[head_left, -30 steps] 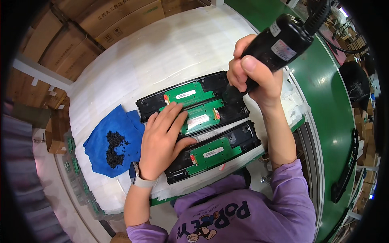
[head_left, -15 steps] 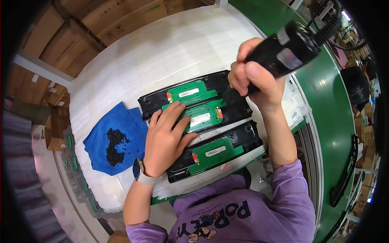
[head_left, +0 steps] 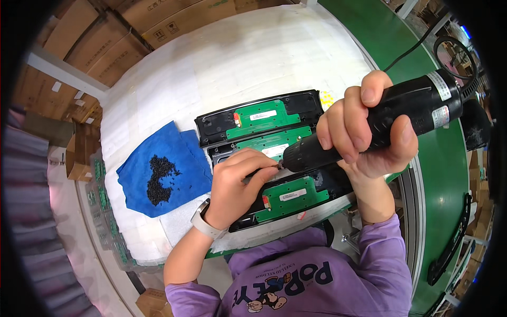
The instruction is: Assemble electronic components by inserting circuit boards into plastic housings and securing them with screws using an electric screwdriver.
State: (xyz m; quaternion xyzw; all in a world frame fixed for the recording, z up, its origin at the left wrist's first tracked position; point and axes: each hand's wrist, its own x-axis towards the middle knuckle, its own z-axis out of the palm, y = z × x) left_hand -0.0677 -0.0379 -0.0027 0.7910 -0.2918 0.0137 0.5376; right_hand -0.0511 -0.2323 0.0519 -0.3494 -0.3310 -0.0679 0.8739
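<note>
Here, right hand (head_left: 364, 132) clenched round black electric screwdriver (head_left: 391, 119), left hand (head_left: 237, 182) pinching its tip, over black trays (head_left: 211, 124) of green boards (head_left: 259, 119).

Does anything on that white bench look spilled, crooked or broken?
Nothing stands out. The three black housings with green boards lie side by side. The small dark screws sit heaped on the blue cloth, not scattered. The left hand steadies the bit of the electric screwdriver, held in the right hand.
</note>
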